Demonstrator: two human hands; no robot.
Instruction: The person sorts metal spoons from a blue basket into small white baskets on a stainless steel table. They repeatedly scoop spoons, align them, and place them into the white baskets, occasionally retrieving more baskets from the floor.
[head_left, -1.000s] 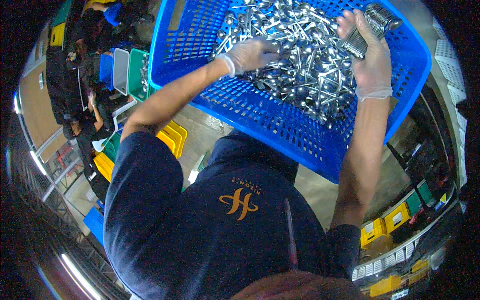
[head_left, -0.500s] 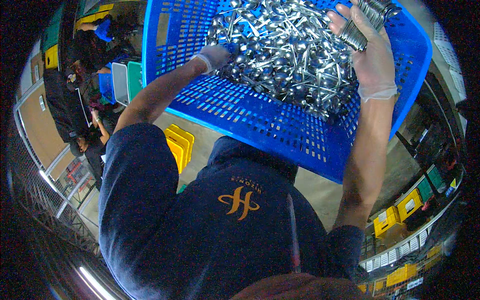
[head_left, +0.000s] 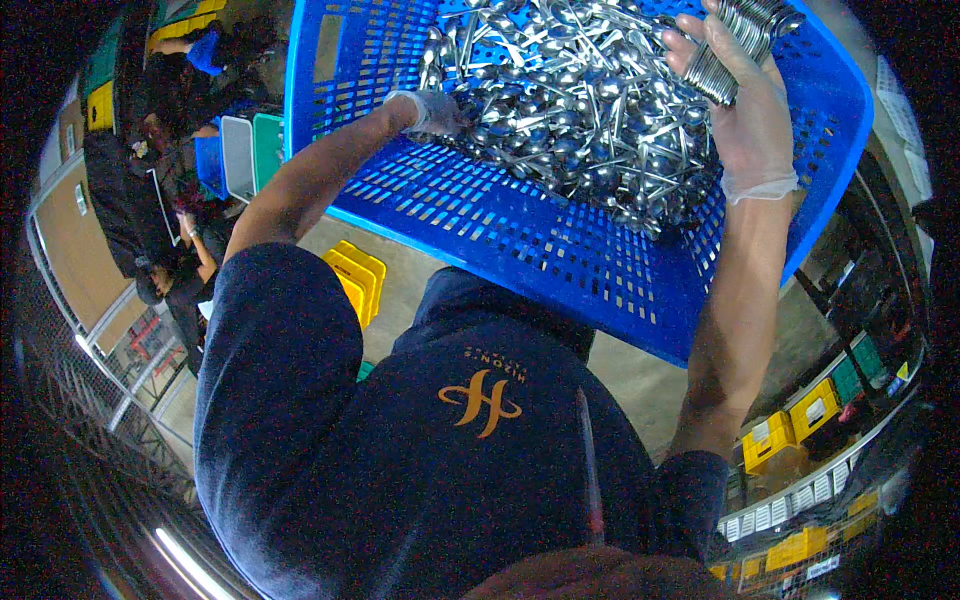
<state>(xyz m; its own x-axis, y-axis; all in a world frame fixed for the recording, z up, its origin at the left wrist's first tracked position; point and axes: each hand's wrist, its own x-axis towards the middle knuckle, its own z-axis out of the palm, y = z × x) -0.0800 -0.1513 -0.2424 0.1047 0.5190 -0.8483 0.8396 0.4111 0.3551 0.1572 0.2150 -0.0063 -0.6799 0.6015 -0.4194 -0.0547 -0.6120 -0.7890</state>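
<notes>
Blue basket (head_left: 520, 235) cut off at top, left fingers (head_left: 452, 118) blurred against spoons (head_left: 600, 120), background people (head_left: 205, 262) indistinct

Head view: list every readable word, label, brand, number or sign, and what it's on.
Shirt: orange emblem with small lettering; wording not copied here.
Yellow boxes: pale patches, too small to read.
Board: white sheet, too small to read.
Cutlery, basket: none visible.
</notes>
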